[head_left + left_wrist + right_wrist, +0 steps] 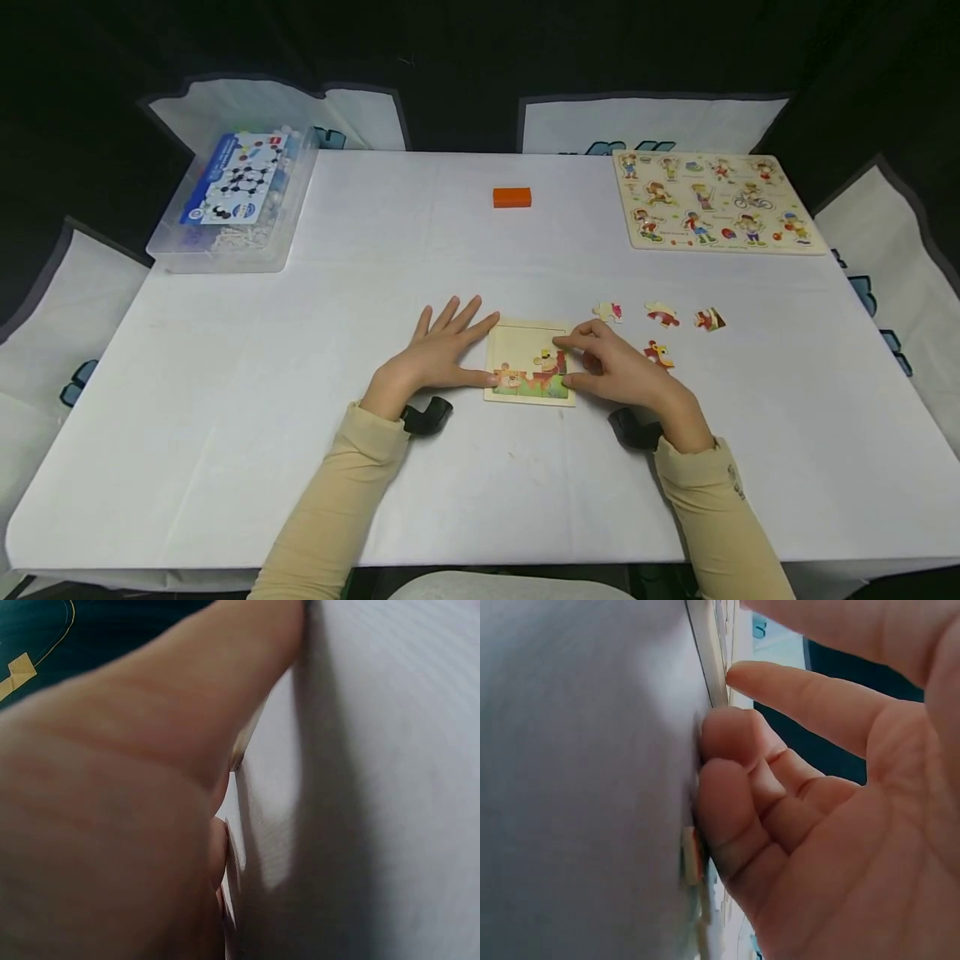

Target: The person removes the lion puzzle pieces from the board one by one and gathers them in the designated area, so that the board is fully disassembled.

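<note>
A small wooden puzzle board (525,333) lies flat on the table, its lower half filled with picture pieces (528,382) in green, brown and orange. My left hand (431,360) spreads over its left side, index fingertip at the upper left corner and thumb on the lower left piece. From the right, my right hand (615,367) reaches in with index finger and thumb apart at the board's right side, near a brown piece (561,362). In the right wrist view the index finger (802,694) is stretched toward the board's edge, the other fingers curled.
Several loose puzzle pieces (662,314) lie right of the board. An orange block (512,197) sits farther back. At the back right rests a larger wooden board with printed children (716,202); at the back left stands a clear plastic box (258,265) with a blue-and-white booklet.
</note>
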Available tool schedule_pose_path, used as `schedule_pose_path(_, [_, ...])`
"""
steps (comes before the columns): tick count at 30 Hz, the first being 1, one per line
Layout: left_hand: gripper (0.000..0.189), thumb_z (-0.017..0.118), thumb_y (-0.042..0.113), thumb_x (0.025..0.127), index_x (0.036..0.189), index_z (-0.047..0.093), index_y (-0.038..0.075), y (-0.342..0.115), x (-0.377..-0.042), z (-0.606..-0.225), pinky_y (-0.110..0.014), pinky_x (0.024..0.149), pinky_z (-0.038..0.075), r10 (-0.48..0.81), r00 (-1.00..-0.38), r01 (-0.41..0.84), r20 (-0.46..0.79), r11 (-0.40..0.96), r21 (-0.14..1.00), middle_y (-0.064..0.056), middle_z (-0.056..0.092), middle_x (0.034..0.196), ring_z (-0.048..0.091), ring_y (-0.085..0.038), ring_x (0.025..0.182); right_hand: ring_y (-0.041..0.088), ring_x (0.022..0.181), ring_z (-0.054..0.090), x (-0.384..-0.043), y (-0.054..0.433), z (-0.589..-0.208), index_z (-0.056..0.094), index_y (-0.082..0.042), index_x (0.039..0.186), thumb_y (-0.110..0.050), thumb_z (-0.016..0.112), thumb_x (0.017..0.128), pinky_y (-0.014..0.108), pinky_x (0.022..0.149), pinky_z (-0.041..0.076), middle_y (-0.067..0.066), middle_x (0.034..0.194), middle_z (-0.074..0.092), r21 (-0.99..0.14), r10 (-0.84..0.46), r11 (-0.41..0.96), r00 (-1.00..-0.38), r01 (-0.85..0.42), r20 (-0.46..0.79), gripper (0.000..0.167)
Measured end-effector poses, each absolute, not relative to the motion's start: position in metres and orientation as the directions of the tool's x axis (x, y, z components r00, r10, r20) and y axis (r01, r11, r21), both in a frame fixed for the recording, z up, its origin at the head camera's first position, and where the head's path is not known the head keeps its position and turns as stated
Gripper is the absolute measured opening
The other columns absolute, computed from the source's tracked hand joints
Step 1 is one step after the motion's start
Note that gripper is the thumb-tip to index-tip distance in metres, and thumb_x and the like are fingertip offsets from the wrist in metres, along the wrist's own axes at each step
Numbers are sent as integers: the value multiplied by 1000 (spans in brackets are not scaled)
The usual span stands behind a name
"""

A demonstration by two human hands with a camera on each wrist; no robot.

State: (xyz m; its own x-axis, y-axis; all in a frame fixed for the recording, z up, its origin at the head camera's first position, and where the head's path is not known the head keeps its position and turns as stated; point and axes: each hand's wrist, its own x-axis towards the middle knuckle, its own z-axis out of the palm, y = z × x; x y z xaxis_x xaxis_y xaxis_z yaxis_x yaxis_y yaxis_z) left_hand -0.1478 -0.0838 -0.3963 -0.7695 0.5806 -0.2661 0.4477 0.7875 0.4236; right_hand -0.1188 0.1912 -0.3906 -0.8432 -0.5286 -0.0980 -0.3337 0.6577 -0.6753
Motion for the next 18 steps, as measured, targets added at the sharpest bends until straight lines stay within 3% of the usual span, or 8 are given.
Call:
schedule_pose_path(7, [89,59,59,77,146,14,26,-83,-148,-395,-51,103,-12,584,-768,452,-262,785,422,-5,-2,151,-11,-26,135,17,77,42,-119,193,-390,62,-5,115,-14,70,79,29,66,40,7,106,45,-689,-516,654,-851,-314,-102,38])
schedule_pose_path(18, [89,59,57,78,147,14,25,-83,-147,-394,-51,103,-12,590,-763,458,-264,782,423,-5,-2,151,-11,-27,135,16,74,45,-119,193,-391,58,-11,111,-7,72,76,27,61,41,3,97,52,-723,-538,601,-841,-340,-51,37])
